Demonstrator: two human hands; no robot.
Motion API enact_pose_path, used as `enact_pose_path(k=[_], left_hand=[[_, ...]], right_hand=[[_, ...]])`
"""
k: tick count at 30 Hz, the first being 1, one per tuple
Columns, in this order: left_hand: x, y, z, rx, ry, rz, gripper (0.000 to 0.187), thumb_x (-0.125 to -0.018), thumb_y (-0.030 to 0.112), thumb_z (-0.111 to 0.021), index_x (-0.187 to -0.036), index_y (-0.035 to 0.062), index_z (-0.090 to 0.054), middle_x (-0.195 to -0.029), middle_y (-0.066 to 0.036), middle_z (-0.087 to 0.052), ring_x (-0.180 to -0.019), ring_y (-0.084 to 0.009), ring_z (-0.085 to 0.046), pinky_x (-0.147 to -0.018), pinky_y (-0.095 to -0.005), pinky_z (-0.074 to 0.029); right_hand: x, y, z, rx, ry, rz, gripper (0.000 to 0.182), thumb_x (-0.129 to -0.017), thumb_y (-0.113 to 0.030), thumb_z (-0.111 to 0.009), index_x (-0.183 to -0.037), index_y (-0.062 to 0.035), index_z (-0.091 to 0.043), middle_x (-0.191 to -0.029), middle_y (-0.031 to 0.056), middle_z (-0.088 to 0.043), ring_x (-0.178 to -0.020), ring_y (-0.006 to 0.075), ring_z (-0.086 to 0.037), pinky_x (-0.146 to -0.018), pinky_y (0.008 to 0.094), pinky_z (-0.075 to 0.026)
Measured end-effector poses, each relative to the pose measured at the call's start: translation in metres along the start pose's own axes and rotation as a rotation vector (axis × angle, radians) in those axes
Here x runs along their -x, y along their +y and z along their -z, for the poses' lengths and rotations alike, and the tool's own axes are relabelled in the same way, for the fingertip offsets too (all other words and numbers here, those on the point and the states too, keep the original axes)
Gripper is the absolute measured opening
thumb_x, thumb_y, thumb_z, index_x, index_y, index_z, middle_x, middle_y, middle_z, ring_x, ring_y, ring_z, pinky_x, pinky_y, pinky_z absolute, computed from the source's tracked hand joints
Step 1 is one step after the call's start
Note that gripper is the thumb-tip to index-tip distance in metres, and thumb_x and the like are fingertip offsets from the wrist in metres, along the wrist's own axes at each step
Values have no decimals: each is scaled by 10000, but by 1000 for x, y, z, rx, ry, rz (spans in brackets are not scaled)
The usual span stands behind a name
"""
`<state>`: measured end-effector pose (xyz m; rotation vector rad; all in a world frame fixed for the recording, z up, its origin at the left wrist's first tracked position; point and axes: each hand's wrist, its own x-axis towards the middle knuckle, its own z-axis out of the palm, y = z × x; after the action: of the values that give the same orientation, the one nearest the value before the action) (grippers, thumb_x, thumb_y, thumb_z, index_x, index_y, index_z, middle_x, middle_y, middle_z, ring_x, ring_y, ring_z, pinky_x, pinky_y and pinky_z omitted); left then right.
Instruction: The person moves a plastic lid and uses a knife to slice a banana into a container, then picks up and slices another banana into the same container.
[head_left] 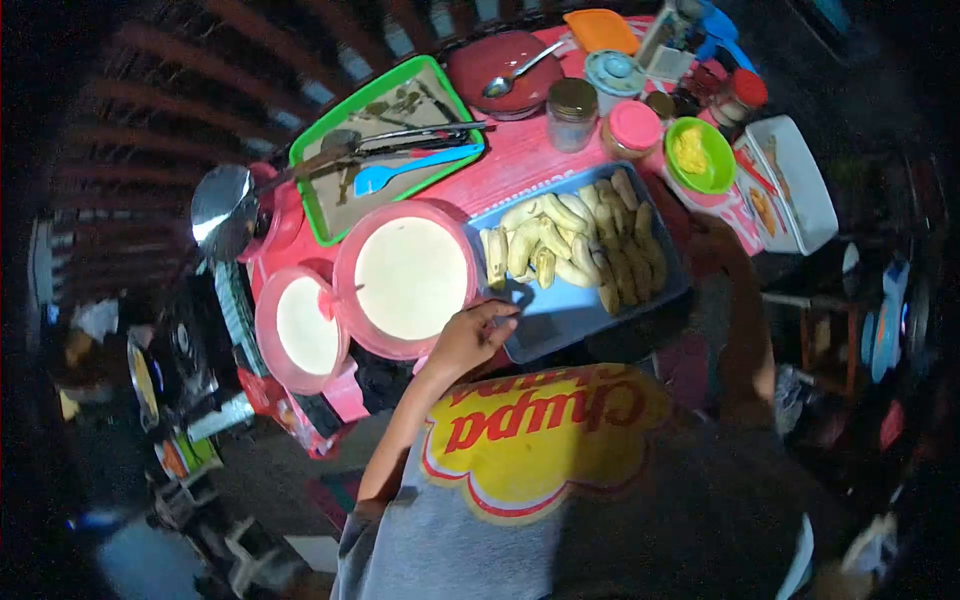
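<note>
A blue tray holds several peeled bananas, with its lower left part bare. My left hand is at the tray's left edge, beside the large pink tub, its fingers curled over the rim. In deep shadow by the tray's right side is my right hand; its fingers cannot be made out. To the left, a large pink tub and a smaller pink tub each hold a pale cream-coloured mixture.
A green-rimmed tray with a blue spatula lies at upper left. Along the back are a red plate, lidded jars and a green bowl of yellow paste. A white container stands right.
</note>
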<state>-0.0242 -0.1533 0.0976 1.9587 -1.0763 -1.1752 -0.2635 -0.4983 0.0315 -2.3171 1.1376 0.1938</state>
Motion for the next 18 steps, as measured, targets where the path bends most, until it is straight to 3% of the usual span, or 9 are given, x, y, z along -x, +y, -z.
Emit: enact_pose_path(k=[1,4,6,8,9,14,16,17,18], left_hand=[[-4,1,-6,52,26,-50,181,-769,207,-531,-848,52,-582,-750,-100,-563,-650,-201,-551,-572,-275,-422],[-14,-3,-31,114,-21,-93,227,-782,259,-503,-805,50,-589,-755,-104,-572,-674,-254,-546,-610,-326,-422],[-28,-22,-57,-8,-154,-80,257,-795,324,-484,-896,112,-588,-870,-61,-588,-744,-227,-564,-651,-291,-438],[-30,-27,-79,-77,-108,-88,252,-779,313,-493,-878,100,-584,-879,-73,-579,-798,-243,-551,-688,-298,-430],[-24,-24,-86,67,6,-95,307,-748,357,-508,-737,62,-590,-776,-158,-564,-754,-299,-540,-678,-365,-422],[16,-46,-99,170,37,76,259,-752,310,-503,-823,76,-589,-832,-145,-567,-821,-281,-528,-705,-352,-412],[42,-48,-98,159,159,60,181,-746,216,-515,-843,83,-588,-873,-103,-563,-790,-217,-532,-701,-317,-415],[54,-49,-99,153,217,47,154,-742,170,-521,-852,87,-588,-893,-81,-561,-774,-185,-535,-699,-300,-416],[63,-51,-99,156,245,49,154,-742,170,-521,-852,87,-588,-893,-81,-561,-774,-185,-535,-699,-300,-416]], right_hand=[[9,10,4,25,15,20,176,-691,-177,-531,-777,-24,-514,-687,93,-518,-623,176,-461,-607,292,-384],[27,38,3,122,77,106,183,-708,-182,-521,-797,-22,-518,-699,94,-520,-633,174,-464,-620,293,-387],[32,53,-11,223,124,196,189,-719,-185,-515,-810,-20,-520,-707,95,-522,-639,173,-466,-628,294,-389],[29,67,-24,349,189,320,195,-730,-188,-509,-824,-18,-523,-715,96,-523,-646,172,-468,-637,295,-391],[27,71,-28,430,240,406,198,-735,-190,-506,-830,-17,-524,-719,96,-524,-649,172,-469,-641,295,-392],[-17,46,-18,670,578,799,215,-763,-198,-490,-864,-12,-530,-739,98,-527,-665,169,-474,-662,297,-397],[-23,3,-5,304,324,577,246,-783,-220,-455,-891,-15,-540,-788,137,-542,-731,231,-506,-689,329,-399],[-19,-29,7,-30,57,308,283,-803,-242,-420,-919,-18,-549,-836,176,-558,-798,292,-538,-715,360,-401],[-14,-70,17,-28,48,361,244,-795,-204,-449,-908,-10,-543,-833,160,-565,-787,274,-543,-714,332,-408]])
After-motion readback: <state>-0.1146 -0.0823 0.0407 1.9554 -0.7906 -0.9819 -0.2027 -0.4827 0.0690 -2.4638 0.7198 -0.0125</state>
